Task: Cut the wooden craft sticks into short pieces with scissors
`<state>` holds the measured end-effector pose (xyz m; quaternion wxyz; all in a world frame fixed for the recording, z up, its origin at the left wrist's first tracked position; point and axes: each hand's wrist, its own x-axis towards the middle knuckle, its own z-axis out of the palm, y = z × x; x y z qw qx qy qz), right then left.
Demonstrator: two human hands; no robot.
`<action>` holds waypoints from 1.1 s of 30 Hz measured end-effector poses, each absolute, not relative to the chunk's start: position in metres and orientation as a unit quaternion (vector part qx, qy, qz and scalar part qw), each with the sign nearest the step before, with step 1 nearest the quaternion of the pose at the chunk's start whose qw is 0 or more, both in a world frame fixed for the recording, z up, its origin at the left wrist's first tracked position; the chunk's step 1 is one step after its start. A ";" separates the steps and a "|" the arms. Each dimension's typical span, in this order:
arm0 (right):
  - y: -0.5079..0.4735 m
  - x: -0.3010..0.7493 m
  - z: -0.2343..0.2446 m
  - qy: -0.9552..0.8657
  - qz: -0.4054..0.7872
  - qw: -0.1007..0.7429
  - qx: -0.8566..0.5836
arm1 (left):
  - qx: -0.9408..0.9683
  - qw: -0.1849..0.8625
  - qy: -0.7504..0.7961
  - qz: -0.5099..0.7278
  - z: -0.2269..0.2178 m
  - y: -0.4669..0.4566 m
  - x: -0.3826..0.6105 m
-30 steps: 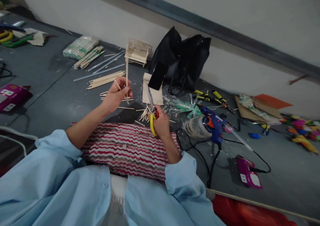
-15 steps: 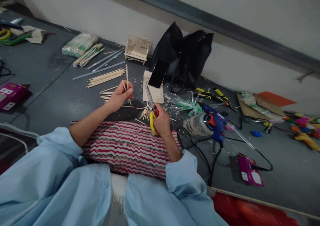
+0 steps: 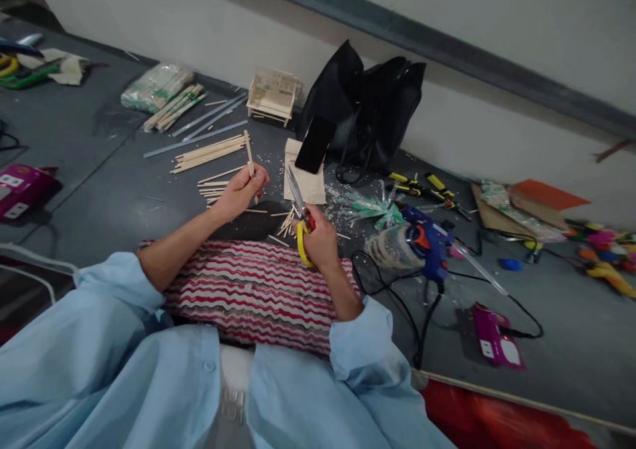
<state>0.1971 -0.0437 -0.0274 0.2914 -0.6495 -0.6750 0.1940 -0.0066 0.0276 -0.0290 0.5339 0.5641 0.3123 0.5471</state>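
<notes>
Thin wooden sticks (image 3: 249, 151) stand nearly upright in my left hand (image 3: 243, 189), its fingers closed round them. My right hand (image 3: 320, 240) grips the yellow and red handles of a pair of scissors (image 3: 295, 187), blades pointing up and away from me. Short cut sticks (image 3: 288, 222) lie in a small heap beside the scissors. Left of my left hand are rows of longer sticks (image 3: 211, 153) and some shorter ones. A beige pad (image 3: 311, 187) with a black phone (image 3: 316, 146) on it lies beyond the scissors.
A small wooden bench model (image 3: 271, 98) and a black bag (image 3: 365, 111) stand by the wall. To the right, a blue glue gun (image 3: 428, 240) rests on a jar (image 3: 395, 247), its cable looping over the table. Pliers (image 3: 437, 194) and a purple power box (image 3: 497, 336) lie further right.
The sticks in my left hand were crossed and spread; now they are drawn together, side by side. My right hand and the scissors have hardly moved.
</notes>
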 end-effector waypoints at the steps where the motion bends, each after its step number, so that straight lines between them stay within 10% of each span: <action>1: -0.044 0.197 -0.028 -0.675 0.196 0.292 -0.649 | 0.570 0.530 0.315 0.543 -0.029 0.027 -0.006; 33: -0.047 0.196 -0.020 -0.662 0.205 0.345 -0.633 | 0.720 0.340 0.367 0.481 -0.021 0.026 -0.005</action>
